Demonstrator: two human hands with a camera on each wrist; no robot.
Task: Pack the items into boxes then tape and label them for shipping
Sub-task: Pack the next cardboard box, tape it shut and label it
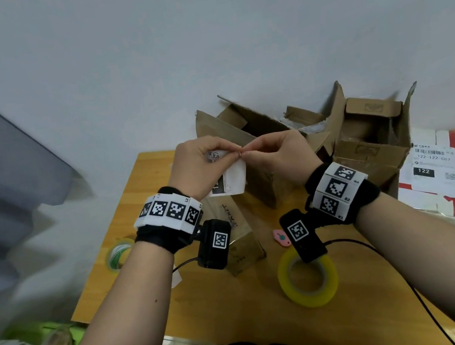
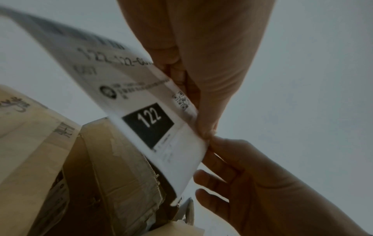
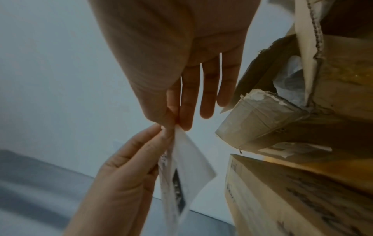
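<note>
A white shipping label (image 1: 231, 177) printed with a black "122" block hangs in the air above the table, held by both hands. My left hand (image 1: 204, 162) grips its upper edge with curled fingers. My right hand (image 1: 273, 150) pinches the same top corner between thumb and forefinger, its other fingers straight. In the left wrist view the label (image 2: 153, 121) faces the camera, with the pinch at its right edge. In the right wrist view the label (image 3: 187, 172) dangles edge-on below the fingertips (image 3: 171, 126). A small closed brown box (image 1: 243, 246) lies under my left wrist.
Open, torn cardboard boxes (image 1: 260, 143) (image 1: 375, 144) stand at the back of the wooden table (image 1: 211, 307). A white parcel with red tape and a label (image 1: 440, 179) lies at right. A yellow tape roll (image 1: 309, 281), a green tape roll (image 1: 118, 252) and a pink cutter (image 1: 281, 236) lie nearby.
</note>
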